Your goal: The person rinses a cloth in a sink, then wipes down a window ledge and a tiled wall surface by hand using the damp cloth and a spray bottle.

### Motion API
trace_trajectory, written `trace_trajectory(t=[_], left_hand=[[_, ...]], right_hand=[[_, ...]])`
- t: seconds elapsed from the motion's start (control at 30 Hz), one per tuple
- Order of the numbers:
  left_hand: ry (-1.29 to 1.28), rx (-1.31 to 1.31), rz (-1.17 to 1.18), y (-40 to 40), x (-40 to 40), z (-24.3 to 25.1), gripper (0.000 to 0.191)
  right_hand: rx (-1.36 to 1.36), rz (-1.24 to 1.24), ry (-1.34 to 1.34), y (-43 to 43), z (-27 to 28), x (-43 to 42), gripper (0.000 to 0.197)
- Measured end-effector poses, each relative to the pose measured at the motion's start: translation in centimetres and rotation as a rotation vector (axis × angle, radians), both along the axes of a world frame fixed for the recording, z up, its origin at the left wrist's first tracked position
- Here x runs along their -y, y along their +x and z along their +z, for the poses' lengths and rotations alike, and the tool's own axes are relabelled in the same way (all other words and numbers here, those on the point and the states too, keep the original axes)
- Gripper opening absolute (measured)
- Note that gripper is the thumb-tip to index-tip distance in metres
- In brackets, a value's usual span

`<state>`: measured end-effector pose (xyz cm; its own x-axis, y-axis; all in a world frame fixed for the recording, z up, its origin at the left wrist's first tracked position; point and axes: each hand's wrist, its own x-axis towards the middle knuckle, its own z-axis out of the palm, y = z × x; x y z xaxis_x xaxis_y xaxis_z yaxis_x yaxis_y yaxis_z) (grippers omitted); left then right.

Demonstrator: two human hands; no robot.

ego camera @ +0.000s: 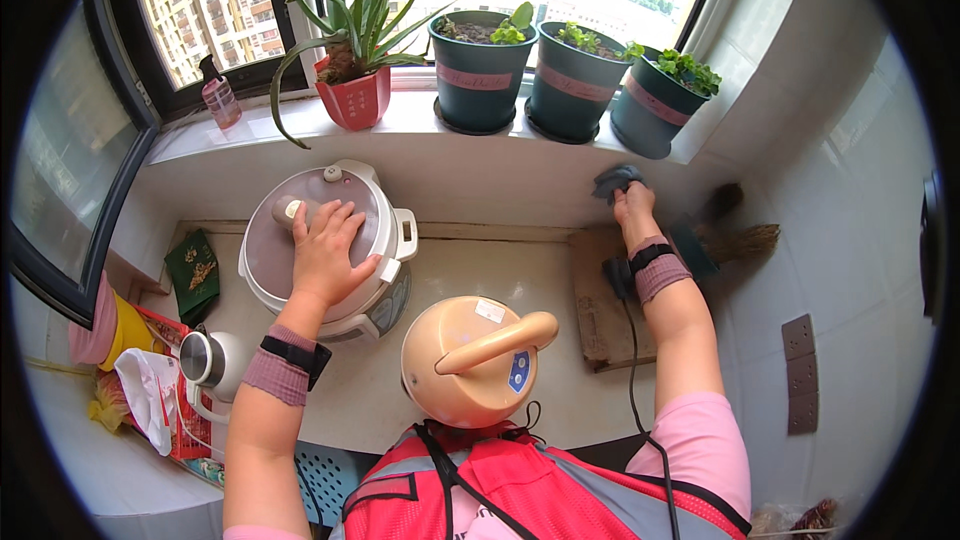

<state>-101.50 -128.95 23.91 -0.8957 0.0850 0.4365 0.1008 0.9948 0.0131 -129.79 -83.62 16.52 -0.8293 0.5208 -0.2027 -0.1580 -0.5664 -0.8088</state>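
My left hand (pixel 330 251) rests with fingers spread on the lid of a white electric pressure cooker (pixel 262 240), beside its round knob. My right hand (pixel 636 204) grips a bunched grey-blue cloth (pixel 616 181) against the tiled wall below the window sill. Between my arms, close to my body, stands a peach-coloured electric kettle or thermos (pixel 465 352) with a curved handle. A flat cardboard piece (pixel 600 315) lies on the counter under my right forearm.
Potted plants, including an aloe in a red pot (pixel 354 99), line the sill (pixel 409 116) beside a pink spray bottle (pixel 223 101). A white jug (pixel 225 364) and red basket (pixel 184 420) stand at left. Brushes (pixel 750 241) are at right, and an open window sash (pixel 82 157) juts in at left.
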Motion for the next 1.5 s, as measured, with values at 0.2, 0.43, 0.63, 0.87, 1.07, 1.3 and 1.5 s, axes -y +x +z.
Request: trace_trajectory(t=[0.2, 0.43, 0.63, 0.87, 1.07, 1.3, 1.5], left_hand=[[0.004, -0.023, -0.042, -0.2, -0.2, 0.1, 0.056], [0.042, -0.026, -0.053, 0.1, -0.2, 0.0, 0.055], [0.096, -0.035, -0.134, 0.3, 0.1, 0.2, 0.054], [1.322, 0.039, -0.517, 2.8, -2.1, 5.4, 0.036], [1.122, 0.333, -1.019, 13.2, -13.2, 12.2, 0.050], [0.907, 0.487, -0.995, 13.6, -24.3, 8.3, 0.068], [0.889, 0.730, -0.974, 12.1, -33.0, 3.9, 0.058]], right_hand=[[-0.363, 0.327, -0.062, 9.0, 9.8, -1.7, 0.027], [-0.343, 0.464, -0.030, 20.8, 11.0, -0.6, 0.026], [-0.265, 0.378, -0.007, 29.6, 8.1, -1.8, 0.029], [-0.286, 0.329, 0.139, 36.5, 9.9, -1.3, 0.016], [-0.274, 0.192, 1.361, 38.9, 11.1, 0.5, 0.012], [-0.477, 0.392, 1.329, 41.5, 12.7, -3.0, 0.013], [-0.499, 0.563, 1.321, 44.8, 12.9, -8.8, 0.013]])
